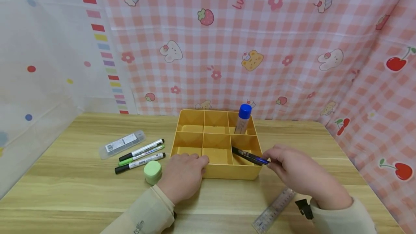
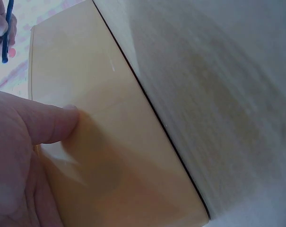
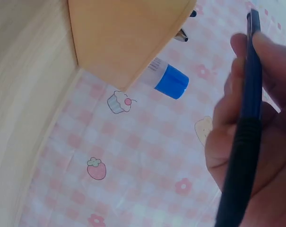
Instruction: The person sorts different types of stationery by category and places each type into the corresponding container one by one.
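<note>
Blue-and-black pen [image 3: 248, 123], held over the front right compartment of the yellow divided box [image 1: 227, 172], as I view it from my remote station. I see the right hand [image 1: 297, 170] pinching it between thumb and fingers; whether the pen touches the rim I cannot tell. Below, a silver pen tip [image 3: 181, 35] projects past the rim. Left hand [image 1: 186, 172]: I find it gripping the front wall, thumb against the outer face, fingers over the rim. In the back right compartment stands a glue stick [image 1: 243, 119] with a blue cap. On the wooden table [image 1: 214, 199], a transparent ruler [image 1: 274, 209] lies near the right forearm. Beside the left wrist sits a light green rounded object [image 1: 152, 172]; farther left lie three markers [image 1: 141, 157] and a clear case [image 1: 122, 144].
</note>
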Demonstrator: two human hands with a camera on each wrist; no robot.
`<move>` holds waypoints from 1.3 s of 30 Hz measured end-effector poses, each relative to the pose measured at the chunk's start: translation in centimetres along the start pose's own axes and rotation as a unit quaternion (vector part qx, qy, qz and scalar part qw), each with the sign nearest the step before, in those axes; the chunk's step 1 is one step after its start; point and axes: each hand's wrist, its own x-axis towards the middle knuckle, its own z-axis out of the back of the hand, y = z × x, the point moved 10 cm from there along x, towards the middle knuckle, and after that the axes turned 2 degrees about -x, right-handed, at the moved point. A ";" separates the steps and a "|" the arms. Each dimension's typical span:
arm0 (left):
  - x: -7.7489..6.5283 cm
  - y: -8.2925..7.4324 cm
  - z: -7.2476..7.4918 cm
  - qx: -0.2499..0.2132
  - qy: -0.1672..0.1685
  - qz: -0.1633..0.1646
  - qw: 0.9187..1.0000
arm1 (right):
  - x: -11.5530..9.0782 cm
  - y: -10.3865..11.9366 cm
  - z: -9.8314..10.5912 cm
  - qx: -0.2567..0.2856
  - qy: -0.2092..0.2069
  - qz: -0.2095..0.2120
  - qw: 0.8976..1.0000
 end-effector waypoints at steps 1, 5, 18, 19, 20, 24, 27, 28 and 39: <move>0.0 0.0 0.0 -0.001 0.001 0.001 1.000 | 0.1 0.2 0.1 -0.007 -0.009 0.005 1.000; -0.1 0.1 0.0 -0.001 -0.001 0.002 1.000 | 0.5 0.5 0.3 -0.039 -0.041 0.005 0.998; -0.1 0.1 -0.2 -0.002 0.006 0.004 1.000 | 2.3 1.4 -0.5 -0.105 -0.052 -0.035 0.993; -0.1 0.1 -0.2 -0.002 0.006 0.005 1.000 | 2.6 1.6 -0.5 -0.110 -0.052 -0.034 0.992; -0.1 0.1 -0.2 -0.003 0.007 0.006 1.000 | 2.8 1.7 -0.5 -0.114 -0.053 -0.033 0.992; 0.0 0.1 -0.2 -0.003 0.010 0.009 1.000 | 3.4 1.9 -0.7 -0.128 -0.058 -0.034 0.989; 0.0 0.1 -0.2 -0.002 0.016 0.010 1.000 | 3.8 1.7 -0.9 -0.131 -0.052 -0.043 0.989; 0.0 0.1 -0.3 -0.002 0.018 0.011 1.000 | 3.8 1.6 -1.0 -0.130 -0.048 -0.046 0.989; 0.1 0.1 -0.2 -0.001 0.016 0.007 1.000 | 4.3 1.3 -1.1 -0.124 -0.037 -0.050 0.990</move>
